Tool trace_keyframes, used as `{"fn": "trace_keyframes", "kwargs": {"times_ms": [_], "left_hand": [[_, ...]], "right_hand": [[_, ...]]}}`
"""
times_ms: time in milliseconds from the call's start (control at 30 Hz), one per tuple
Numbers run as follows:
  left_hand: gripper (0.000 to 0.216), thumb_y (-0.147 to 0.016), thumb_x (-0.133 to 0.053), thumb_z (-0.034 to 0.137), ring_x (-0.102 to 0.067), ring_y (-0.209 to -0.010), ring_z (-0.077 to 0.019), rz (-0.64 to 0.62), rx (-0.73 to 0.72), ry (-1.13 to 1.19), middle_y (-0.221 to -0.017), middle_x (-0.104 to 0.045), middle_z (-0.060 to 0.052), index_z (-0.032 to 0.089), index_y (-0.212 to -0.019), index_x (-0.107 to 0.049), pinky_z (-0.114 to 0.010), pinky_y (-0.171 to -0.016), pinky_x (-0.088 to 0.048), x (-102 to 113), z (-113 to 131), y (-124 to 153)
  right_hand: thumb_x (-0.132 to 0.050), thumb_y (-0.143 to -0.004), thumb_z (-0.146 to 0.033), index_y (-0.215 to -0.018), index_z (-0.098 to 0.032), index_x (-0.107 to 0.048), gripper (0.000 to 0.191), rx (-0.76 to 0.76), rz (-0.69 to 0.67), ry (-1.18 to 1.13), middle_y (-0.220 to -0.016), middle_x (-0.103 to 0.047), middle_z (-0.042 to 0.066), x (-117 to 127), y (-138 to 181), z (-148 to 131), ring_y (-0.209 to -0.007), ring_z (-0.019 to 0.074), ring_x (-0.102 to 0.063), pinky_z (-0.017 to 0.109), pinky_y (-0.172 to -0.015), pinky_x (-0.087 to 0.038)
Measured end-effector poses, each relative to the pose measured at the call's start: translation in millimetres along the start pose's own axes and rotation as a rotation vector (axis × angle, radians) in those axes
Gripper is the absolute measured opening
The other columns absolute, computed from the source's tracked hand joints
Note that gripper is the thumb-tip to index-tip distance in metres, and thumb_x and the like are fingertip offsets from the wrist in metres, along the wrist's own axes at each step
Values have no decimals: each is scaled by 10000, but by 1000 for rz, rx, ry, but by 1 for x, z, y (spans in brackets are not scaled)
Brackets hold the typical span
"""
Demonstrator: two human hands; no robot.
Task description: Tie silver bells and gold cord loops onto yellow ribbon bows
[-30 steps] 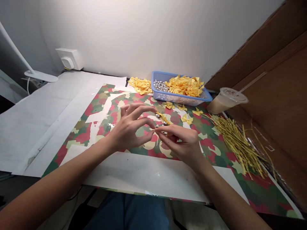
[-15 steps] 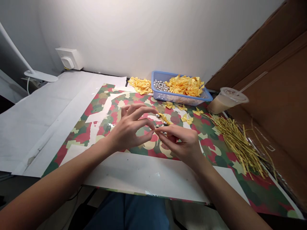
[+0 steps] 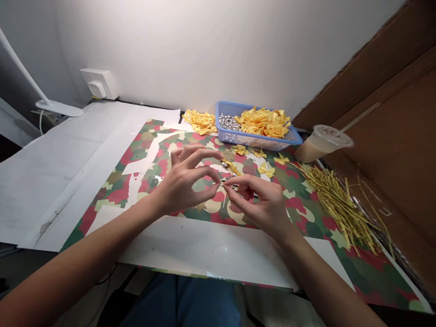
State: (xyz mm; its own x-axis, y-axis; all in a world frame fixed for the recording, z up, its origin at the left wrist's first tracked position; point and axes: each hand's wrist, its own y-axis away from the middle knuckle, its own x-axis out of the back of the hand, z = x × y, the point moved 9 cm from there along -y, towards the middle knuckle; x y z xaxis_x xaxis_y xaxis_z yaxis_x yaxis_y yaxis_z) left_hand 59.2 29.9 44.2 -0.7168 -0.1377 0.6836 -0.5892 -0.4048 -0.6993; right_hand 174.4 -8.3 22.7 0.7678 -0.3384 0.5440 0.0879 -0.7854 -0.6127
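At the far left stands a lamp (image 3: 59, 110), with a plug (image 3: 97, 89) on the wall beside it and white paper (image 3: 81, 145) spread below. A patterned sheet (image 3: 117, 196) covers the middle of the table.

The left hand (image 3: 180, 184) reaches in over it, thumb and forefinger brought together at the tips in a pinch, the other fingers raised and curved. Behind it, by the wall, lies a heap (image 3: 200, 121) of yellow bows.

A thin strand (image 3: 224, 200) hangs just below the spot where both pinches meet; the piece between the tips is tiny and mostly hidden. Just beyond the grip lies a yellow bow (image 3: 233, 168), with silver balls (image 3: 224, 165) beside it, near the left hand's raised fingertips; whether they touch is unclear.

The right hand (image 3: 267, 197) comes from the other side, its thumb and forefinger also closed on the strand's end.

Farther back sits a blue basket (image 3: 252, 139) holding more balls and bows, with loose bows (image 3: 266, 170) in front. Rightward follow a cup (image 3: 311, 147), gold stems (image 3: 337, 209) and cardboard (image 3: 398, 159).
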Motion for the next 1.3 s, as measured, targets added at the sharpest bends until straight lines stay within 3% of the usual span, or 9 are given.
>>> {"fn": "trace_keyframes", "kwargs": {"times_ms": [333, 600, 1300], "left_hand": [[52, -740, -666, 221, -550, -1018, -240, 30, -40, 19, -1092, -669, -58, 234, -786, -645, -396, -860, -330, 2, 4, 2], [78, -775, -647, 208, -557, -1021, -237, 22, -39, 17, -1093, -678, -47, 234, -702, -640, -400, -877, -326, 1, 3, 1], [83, -775, -646, 199, -565, -1027, -241, 20, -51, 18, -1088, -681, -44, 231, -700, -636, -402, -859, -316, 1, 3, 2]], "right_hand": [[-600, -821, -120, -824, -180, -636, 70, 9, 3, -12, -502, -462, -70, 1, 1, -1, -435, 66, -384, 200, -441, -349], [-593, -827, -117, -826, -179, -643, 79, 24, -9, 1, -498, -477, -65, 0, 0, -2, -429, 69, -397, 205, -441, -355], [-589, -831, -123, -842, -187, -658, 95, 24, -28, 17, -520, -523, -52, 0, 0, -3, -432, 71, -423, 204, -448, -374]]}}
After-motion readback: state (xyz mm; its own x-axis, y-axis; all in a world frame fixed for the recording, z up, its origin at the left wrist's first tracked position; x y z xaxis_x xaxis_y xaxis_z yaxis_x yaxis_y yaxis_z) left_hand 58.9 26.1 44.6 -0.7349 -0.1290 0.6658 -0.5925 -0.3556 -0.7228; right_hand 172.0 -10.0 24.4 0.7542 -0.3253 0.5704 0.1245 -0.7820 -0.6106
